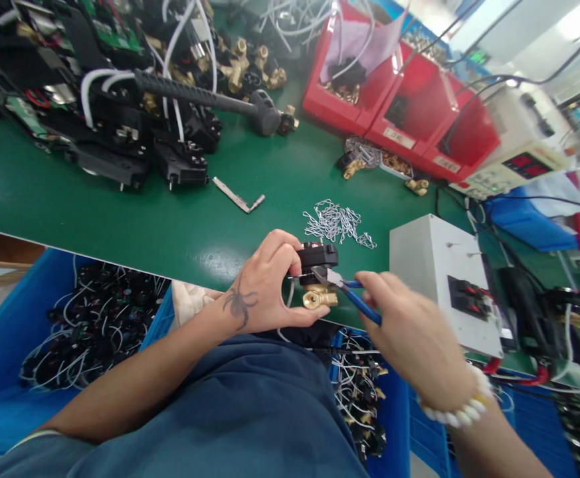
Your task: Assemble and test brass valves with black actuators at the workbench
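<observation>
My left hand [264, 285] is closed around a small valve [317, 275] with a black top and a brass body, held just above the near edge of the green table [145, 219]. My right hand [409, 332] grips blue-handled pliers [352, 295], whose jaws touch the valve between the black part and the brass part. A pile of small wire clips [337, 222] lies on the table just beyond the valve.
Black assemblies with white tubes and brass fittings [135, 99] crowd the far left. Red bins [399, 99] stand at the back right, a white box [442, 285] to the right. Blue crates of wired parts [85, 325] sit below the table edge. A metal tool [237, 196] lies mid-table.
</observation>
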`<state>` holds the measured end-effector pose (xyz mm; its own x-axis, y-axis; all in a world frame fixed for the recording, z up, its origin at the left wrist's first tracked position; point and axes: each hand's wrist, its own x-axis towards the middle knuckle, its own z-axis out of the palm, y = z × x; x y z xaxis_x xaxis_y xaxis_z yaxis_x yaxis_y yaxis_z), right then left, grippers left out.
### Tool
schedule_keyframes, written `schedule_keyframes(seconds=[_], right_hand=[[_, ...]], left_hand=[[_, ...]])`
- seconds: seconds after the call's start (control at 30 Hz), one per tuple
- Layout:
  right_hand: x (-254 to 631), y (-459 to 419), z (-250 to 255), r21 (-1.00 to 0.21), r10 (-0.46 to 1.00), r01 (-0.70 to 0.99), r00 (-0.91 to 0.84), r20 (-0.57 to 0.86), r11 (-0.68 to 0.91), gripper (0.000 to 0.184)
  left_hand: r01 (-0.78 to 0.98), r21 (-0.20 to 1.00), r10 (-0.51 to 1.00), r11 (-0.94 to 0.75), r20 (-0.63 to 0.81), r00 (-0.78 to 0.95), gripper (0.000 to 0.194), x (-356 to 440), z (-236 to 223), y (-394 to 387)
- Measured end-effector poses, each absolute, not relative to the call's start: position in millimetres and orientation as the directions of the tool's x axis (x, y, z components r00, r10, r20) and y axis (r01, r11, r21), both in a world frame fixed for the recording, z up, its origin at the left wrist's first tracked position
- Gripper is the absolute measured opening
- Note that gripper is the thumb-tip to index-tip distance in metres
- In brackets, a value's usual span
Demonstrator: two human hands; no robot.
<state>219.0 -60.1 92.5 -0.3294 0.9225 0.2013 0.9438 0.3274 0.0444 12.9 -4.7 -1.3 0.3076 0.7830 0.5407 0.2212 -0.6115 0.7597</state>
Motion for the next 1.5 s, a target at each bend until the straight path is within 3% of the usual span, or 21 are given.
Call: schedule_keyframes(seconds=[0.07,0.23,0.3,0.4,0.43,0.5,0.57,0.67,0.77,0.83,0.9,0.97,1.0,1.07,1.2,1.33,1.5], right_hand=[[218.7,-58.5,92.1,0.082,0.925,0.928,-0.37,0.091,0.363,0.02],[222.6,-62.1,91.9,-0.079,0.868,0.975,-0.147,0.474,0.208,0.016],[220.4,-63.2,86.8,-0.053,0.903,0.972,-0.191,0.385,0.228,0.018],[214.3,-61.5,78.8,-0.016,0.952,0.955,-0.293,0.092,0.295,0.02],[213.4,-60.8,77.0,-0.042,0.957,0.958,-0.279,0.076,0.282,0.019],[215.0,-60.5,72.9,-0.127,0.975,0.972,-0.179,0.128,0.195,0.016],[221.6,-62.2,65.6,-0.176,0.987,0.979,-0.079,0.14,0.103,0.029],[235.6,-65.7,47.6,-0.098,0.992,0.992,-0.069,0.109,0.079,0.056],[241.5,-66.9,34.0,-0.072,0.979,0.988,-0.123,0.161,0.136,0.062],[235.8,-67.3,33.7,-0.225,0.971,0.968,-0.055,0.234,0.109,0.059],[222.7,-69.1,39.2,-0.566,0.982,0.823,0.059,0.18,0.054,0.056],[205.5,-72.6,46.0,-0.871,0.999,0.488,0.023,-0.042,-0.048,0.061],[196.8,-74.7,48.6,-0.944,0.989,0.307,-0.046,-0.143,-0.122,0.065],[182.2,-78.8,50.8,-0.972,0.962,0.043,-0.136,-0.237,-0.233,0.069],[171.9,-85.7,47.9,-0.962,0.981,-0.2,0.015,-0.192,-0.186,0.064],[178.1,-93.8,46.2,-0.963,0.98,-0.243,0.124,-0.154,-0.12,0.061],[181.4,-99.2,46.3,-0.984,0.976,-0.14,0.172,-0.133,-0.11,0.063]], left_hand=[[0.227,0.76,0.785,-0.609,0.535,0.312,0.044,12.9,-1.3,-4.7],[0.22,0.766,0.788,-0.604,0.535,0.304,0.044,12.9,-1.8,-5.4],[0.224,0.764,0.788,-0.604,0.533,0.308,0.044,12.3,-1.9,-5.4],[0.229,0.761,0.786,-0.607,0.533,0.313,0.044,11.8,-1.9,-5.2],[0.226,0.761,0.786,-0.608,0.536,0.308,0.043,12.0,-1.8,-5.2],[0.221,0.763,0.788,-0.607,0.544,0.288,0.042,12.6,-0.9,-5.5],[0.223,0.765,0.793,-0.605,0.55,0.263,0.041,12.5,0.9,-6.4],[0.263,0.752,0.795,-0.604,0.543,0.272,0.042,8.5,5.0,-9.5],[0.301,0.715,0.773,-0.631,0.547,0.321,0.042,-0.2,9.5,-15.1],[0.313,0.689,0.755,-0.654,0.564,0.336,0.042,-6.4,12.4,-20.2],[0.325,0.657,0.731,-0.681,0.58,0.359,0.042,-10.9,16.0,-25.8],[0.329,0.614,0.694,-0.718,0.595,0.404,0.043,-12.2,20.5,-30.7],[0.329,0.592,0.675,-0.736,0.605,0.422,0.044,-11.6,23.2,-32.5],[0.33,0.558,0.647,-0.761,0.622,0.441,0.043,-8.0,29.2,-34.9],[0.302,0.564,0.634,-0.768,0.605,0.482,0.039,4.3,42.9,-35.5],[0.32,0.585,0.66,-0.745,0.58,0.476,0.01,18.0,52.9,-37.3],[0.351,0.582,0.679,-0.733,0.597,0.428,0.011,29.9,56.8,-41.5]])
